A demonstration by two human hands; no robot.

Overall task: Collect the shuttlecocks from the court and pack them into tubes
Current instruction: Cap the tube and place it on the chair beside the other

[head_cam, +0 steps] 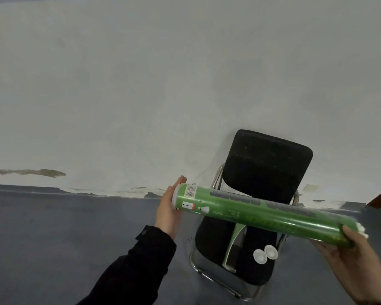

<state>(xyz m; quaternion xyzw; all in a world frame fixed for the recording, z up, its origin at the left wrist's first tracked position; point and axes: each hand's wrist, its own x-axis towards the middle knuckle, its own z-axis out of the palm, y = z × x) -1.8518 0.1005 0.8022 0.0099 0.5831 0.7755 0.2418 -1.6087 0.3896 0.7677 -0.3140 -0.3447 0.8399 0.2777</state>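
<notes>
- A pale grey-white wall (185, 84) is filling the upper part of the view, from nine o'clock through twelve to three.
- Paint is peeling along the wall's foot, with a brown flaked patch (29, 171) showing at nine o'clock.
- A blue-grey floor (64, 227) is spreading across the lower part, from eight to four o'clock.
- A black padded chair (266, 166) on a chrome tube frame is standing against the wall at about four o'clock.
- Flat, dim light is lying evenly over the room.
</notes>
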